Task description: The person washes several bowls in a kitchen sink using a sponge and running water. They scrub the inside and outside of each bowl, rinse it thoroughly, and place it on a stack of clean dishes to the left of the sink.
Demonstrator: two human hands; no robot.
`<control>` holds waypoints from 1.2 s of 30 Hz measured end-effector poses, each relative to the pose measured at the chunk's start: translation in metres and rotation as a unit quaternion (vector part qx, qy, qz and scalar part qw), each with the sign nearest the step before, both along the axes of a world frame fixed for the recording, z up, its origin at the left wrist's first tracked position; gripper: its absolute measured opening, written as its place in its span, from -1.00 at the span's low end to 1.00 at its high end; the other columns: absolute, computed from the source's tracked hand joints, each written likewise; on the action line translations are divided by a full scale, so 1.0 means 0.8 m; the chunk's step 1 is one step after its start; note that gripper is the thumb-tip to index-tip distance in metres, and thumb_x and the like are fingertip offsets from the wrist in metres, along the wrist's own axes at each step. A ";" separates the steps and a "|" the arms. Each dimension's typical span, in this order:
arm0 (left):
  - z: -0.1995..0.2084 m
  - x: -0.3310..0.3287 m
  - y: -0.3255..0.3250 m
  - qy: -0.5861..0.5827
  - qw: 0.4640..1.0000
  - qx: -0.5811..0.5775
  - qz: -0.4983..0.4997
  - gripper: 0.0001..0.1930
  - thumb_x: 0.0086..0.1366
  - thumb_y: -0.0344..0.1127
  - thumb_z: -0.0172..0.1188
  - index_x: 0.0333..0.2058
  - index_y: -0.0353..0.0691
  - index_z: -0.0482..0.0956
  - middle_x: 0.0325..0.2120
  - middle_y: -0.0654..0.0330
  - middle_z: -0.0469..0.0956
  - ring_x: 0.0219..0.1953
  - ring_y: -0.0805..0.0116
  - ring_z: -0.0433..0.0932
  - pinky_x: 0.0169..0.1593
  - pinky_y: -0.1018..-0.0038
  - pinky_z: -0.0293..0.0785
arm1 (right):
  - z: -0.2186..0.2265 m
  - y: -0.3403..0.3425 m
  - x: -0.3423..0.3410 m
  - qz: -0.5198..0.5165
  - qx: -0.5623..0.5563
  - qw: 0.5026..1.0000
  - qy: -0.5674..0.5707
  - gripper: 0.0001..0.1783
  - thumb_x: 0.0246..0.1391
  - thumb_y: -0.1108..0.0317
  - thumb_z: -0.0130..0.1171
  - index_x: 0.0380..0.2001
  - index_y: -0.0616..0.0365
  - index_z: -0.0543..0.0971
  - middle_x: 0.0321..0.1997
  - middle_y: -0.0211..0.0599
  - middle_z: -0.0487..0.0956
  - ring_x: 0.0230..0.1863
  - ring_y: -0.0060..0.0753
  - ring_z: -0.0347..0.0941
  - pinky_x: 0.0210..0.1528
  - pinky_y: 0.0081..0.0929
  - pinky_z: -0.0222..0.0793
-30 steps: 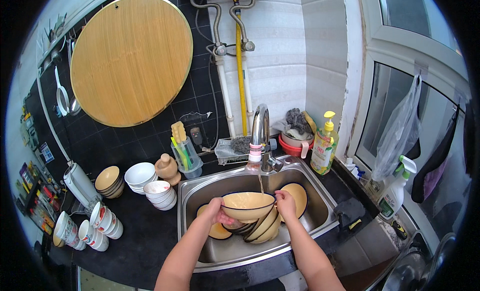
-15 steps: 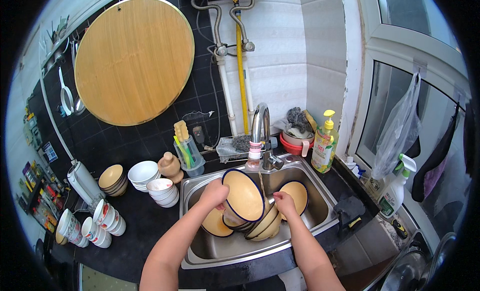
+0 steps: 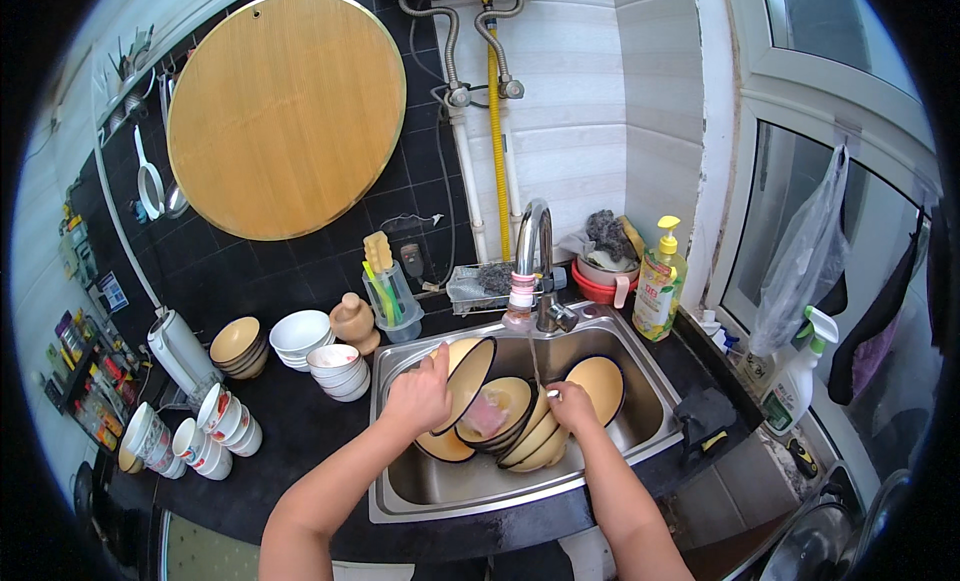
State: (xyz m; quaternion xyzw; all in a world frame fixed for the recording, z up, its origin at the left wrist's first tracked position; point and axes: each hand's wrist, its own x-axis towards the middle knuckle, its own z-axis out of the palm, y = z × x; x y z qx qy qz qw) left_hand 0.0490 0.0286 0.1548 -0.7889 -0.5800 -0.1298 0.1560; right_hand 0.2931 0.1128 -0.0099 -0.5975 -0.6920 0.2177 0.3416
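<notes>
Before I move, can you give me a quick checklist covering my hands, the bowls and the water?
1. Left hand holding the tilted bowl: ok.
2. That bowl level: not ok, it is tipped steeply.
3. Water running from the faucet: ok.
4. Right hand gripping the stacked bowls: cannot tell; it is beside them, fingers partly hidden.
5. Stacked bowls inside the sink: ok.
6. White bowls outside the sink, on the counter: ok.

Stacked bowls [image 3: 538, 443] crowd the sink [image 3: 648, 411]; its right end is free.
</notes>
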 end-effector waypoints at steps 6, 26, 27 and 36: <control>0.002 -0.019 -0.023 0.007 0.998 0.048 -0.033 -0.33 -0.09 -0.34 0.03 0.06 -0.45 0.14 -0.41 -0.10 0.43 -0.58 0.07 0.50 -0.50 0.30 0.46 | 0.001 -0.002 0.004 -0.024 0.013 1.000 -0.009 -0.74 -0.18 0.39 0.12 -0.32 0.11 0.58 -0.12 -0.12 0.48 -0.02 -0.11 0.33 0.07 -0.34 0.21; -0.053 -0.199 -0.105 -0.596 0.797 0.039 0.088 -0.60 -0.02 -0.44 -0.18 -0.16 -0.43 0.39 -0.45 0.02 0.51 -0.48 0.22 0.48 -0.37 0.38 0.40 | -0.041 0.019 0.019 -0.120 0.023 0.992 0.013 -0.72 -0.21 0.42 0.15 -0.31 0.15 0.56 -0.01 -0.04 0.39 0.06 -0.10 0.26 0.13 -0.30 0.13; -0.045 -0.203 -0.123 -0.672 0.728 -0.035 0.132 -0.62 -0.03 -0.45 -0.18 -0.21 -0.44 0.41 -0.41 0.14 0.50 -0.41 0.39 0.44 -0.32 0.52 0.36 | -0.043 0.022 0.023 -0.131 0.014 0.991 0.022 -0.72 -0.21 0.42 0.15 -0.30 0.16 0.55 -0.01 -0.05 0.39 0.06 -0.10 0.26 0.13 -0.30 0.13; -0.108 -0.284 -0.186 -0.764 0.603 -0.044 0.226 -0.68 -0.09 -0.41 -0.16 -0.29 -0.39 0.35 -0.55 0.07 0.43 -0.65 0.23 0.45 -0.68 0.41 0.41 | -0.034 0.017 0.022 -0.231 0.011 0.973 -0.018 -0.57 -0.24 0.40 0.20 -0.17 0.13 0.48 0.07 -0.10 0.32 0.11 -0.14 0.21 0.12 -0.35 0.15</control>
